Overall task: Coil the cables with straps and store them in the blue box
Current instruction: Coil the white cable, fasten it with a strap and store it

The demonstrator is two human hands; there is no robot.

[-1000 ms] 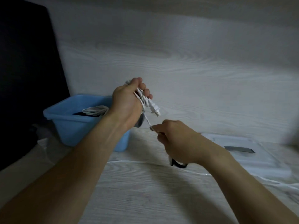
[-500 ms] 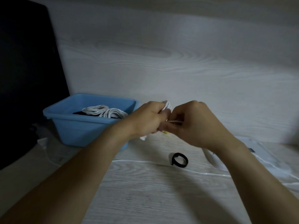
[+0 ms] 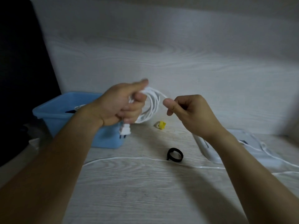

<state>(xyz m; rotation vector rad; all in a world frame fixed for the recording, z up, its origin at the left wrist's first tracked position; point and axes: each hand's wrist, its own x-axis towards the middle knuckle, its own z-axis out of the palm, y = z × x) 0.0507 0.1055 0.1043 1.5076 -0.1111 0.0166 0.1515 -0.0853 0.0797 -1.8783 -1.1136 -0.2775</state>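
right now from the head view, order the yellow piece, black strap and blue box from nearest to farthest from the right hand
Measured from the right hand:
1. Yellow piece, just below-left of it on the table.
2. Black strap, lower, nearer the person.
3. Blue box, far left, past the left hand.

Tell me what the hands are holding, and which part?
The left hand grips the white cable coil at its bunched side, plug hanging below. The right hand pinches the cable's loose strand near the coil.
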